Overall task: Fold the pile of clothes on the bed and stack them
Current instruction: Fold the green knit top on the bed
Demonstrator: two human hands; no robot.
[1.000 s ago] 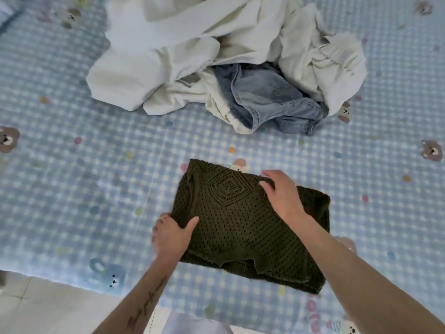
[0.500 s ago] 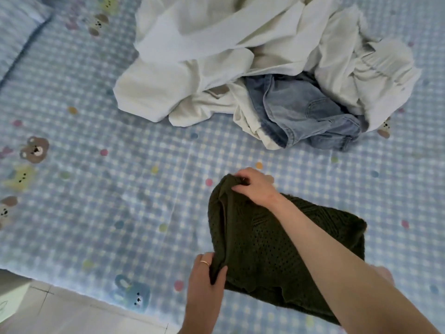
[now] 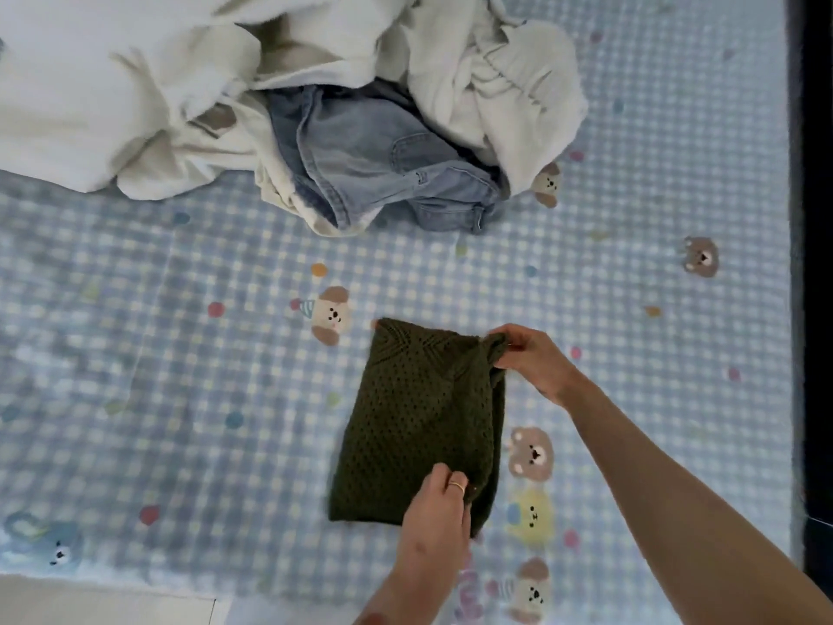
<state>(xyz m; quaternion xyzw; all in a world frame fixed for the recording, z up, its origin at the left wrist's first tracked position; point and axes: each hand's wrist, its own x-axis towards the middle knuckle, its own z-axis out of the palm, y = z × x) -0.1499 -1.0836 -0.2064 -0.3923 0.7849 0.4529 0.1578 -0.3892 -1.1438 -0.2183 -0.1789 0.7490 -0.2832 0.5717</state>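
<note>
A dark green open-knit sweater [image 3: 419,417] lies folded into a narrow upright rectangle on the blue checked bed cover [image 3: 157,354]. My right hand [image 3: 532,358] pinches its far right corner. My left hand [image 3: 439,502], with a ring on one finger, grips the near right edge. Behind it sits the unfolded pile: white and cream garments [image 3: 135,92] and light blue jeans [image 3: 378,164] partly buried under them.
The bed's near edge runs along the bottom left, with pale floor [image 3: 90,602] below it. A dark vertical strip [image 3: 811,263] borders the bed on the right. Bare cover lies left of the sweater.
The sweater's left half has been folded over to the right, making it half as wide. Both hands moved from its left side to its right edge. The view shifted right.
</note>
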